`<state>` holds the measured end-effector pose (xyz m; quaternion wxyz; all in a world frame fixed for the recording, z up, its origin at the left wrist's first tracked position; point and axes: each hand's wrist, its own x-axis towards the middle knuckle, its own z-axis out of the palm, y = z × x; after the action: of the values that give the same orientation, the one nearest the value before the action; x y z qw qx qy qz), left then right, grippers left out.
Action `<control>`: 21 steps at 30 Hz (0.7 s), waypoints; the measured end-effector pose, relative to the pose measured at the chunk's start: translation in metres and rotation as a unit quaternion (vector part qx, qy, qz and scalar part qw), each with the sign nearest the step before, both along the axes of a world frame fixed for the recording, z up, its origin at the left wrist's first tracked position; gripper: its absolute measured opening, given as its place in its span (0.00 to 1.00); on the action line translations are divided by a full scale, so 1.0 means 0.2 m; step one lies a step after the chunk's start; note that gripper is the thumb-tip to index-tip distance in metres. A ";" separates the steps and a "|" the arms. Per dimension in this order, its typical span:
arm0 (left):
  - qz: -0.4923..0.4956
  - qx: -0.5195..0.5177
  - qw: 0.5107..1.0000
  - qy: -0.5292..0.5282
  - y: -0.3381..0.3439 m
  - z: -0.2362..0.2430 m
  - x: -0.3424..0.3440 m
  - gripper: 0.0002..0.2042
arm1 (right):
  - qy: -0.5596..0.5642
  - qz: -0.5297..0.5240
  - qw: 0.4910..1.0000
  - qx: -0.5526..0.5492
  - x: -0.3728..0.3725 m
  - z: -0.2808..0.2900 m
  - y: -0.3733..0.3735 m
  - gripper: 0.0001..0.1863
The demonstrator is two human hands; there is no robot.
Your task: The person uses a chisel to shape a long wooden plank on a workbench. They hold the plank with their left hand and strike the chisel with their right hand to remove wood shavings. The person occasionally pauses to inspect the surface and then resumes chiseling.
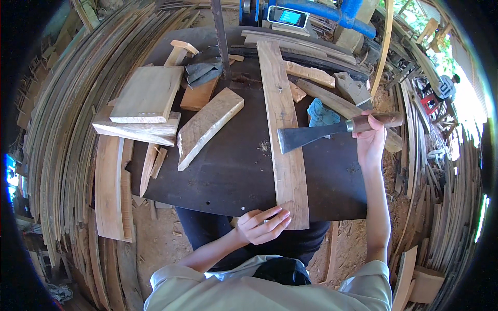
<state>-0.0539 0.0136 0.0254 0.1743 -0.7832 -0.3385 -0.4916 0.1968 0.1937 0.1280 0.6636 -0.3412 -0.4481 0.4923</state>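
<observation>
A long, narrow wooden plank (286, 171) lies lengthwise on the dark metal tabletop (228, 150), its near end sticking out past the front edge. At that end my left hand (263, 226) is closed on the plank's left edge, fingertips on its upper face; the thumb is hidden. My right hand (372, 136) grips a wide-bladed chisel (311, 136) by its brown wooden handle. The blade points left and crosses over the plank; whether it touches the wood is unclear. Just behind the blade lies a crumpled blue piece (322, 112), perhaps cloth or paper.
Thick wooden blocks (148, 93) are stacked at the left, with an angled offcut (210, 127) beside them. A dark upright metal bar (220, 39) rises behind. Blue machinery (332, 13) and a small lit screen (288, 17) stand at the back. Lumber piles (78, 103) flank the table; a person (447, 87) sits far right.
</observation>
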 end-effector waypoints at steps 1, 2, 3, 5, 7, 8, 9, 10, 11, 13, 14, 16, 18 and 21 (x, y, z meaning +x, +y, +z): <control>0.002 0.003 1.000 0.000 0.00 0.00 0.00 0.10 | -0.001 0.002 1.000 -0.003 0.00 0.00 0.00 0.14; 0.003 0.002 1.000 -0.003 0.00 0.00 0.00 0.10 | -0.001 0.003 1.000 -0.007 -0.01 0.01 -0.01 0.14; 0.003 0.002 1.000 -0.005 0.00 -0.01 0.00 0.10 | -0.002 0.004 1.000 -0.010 -0.01 0.01 -0.01 0.14; 0.001 0.004 1.000 -0.007 0.00 -0.01 0.00 0.10 | -0.001 0.008 1.000 -0.010 0.00 0.01 -0.01 0.14; -0.002 0.007 1.000 -0.007 0.00 -0.01 0.00 0.11 | 0.004 0.010 1.000 -0.012 -0.01 0.01 -0.01 0.14; -0.005 0.003 1.000 -0.002 0.00 0.00 0.00 0.11 | 0.009 0.009 1.000 -0.015 -0.01 0.01 -0.01 0.14; -0.009 -0.001 1.000 0.003 0.00 0.00 -0.01 0.11 | 0.014 0.008 1.000 -0.017 -0.02 0.01 -0.01 0.14; -0.011 -0.004 1.000 0.007 0.00 0.00 -0.01 0.11 | 0.015 0.012 1.000 -0.019 -0.01 0.01 -0.01 0.14; -0.011 -0.005 1.000 0.006 0.00 0.00 -0.01 0.11 | 0.016 0.017 1.000 -0.021 -0.01 0.00 0.00 0.14; -0.010 -0.006 1.000 0.005 -0.01 -0.01 -0.01 0.10 | 0.017 0.023 0.999 -0.024 -0.01 0.00 0.01 0.14; -0.010 -0.004 1.000 0.006 0.00 0.00 -0.01 0.10 | 0.017 0.025 0.999 -0.025 -0.01 0.00 0.01 0.14; -0.008 -0.003 1.000 0.006 0.00 0.00 -0.01 0.10 | 0.012 0.023 0.999 -0.026 -0.01 0.00 0.00 0.15; -0.011 -0.003 1.000 0.005 0.00 0.00 -0.01 0.10 | 0.004 0.013 1.000 -0.026 -0.01 0.01 0.00 0.16; -0.014 -0.008 1.000 0.003 0.00 0.00 -0.01 0.10 | 0.016 0.010 0.999 -0.041 -0.02 0.01 0.01 0.17</control>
<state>-0.0558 0.0132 0.0253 0.1627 -0.7903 -0.3311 -0.4892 0.1935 0.1949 0.1290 0.6512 -0.3559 -0.4204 0.5221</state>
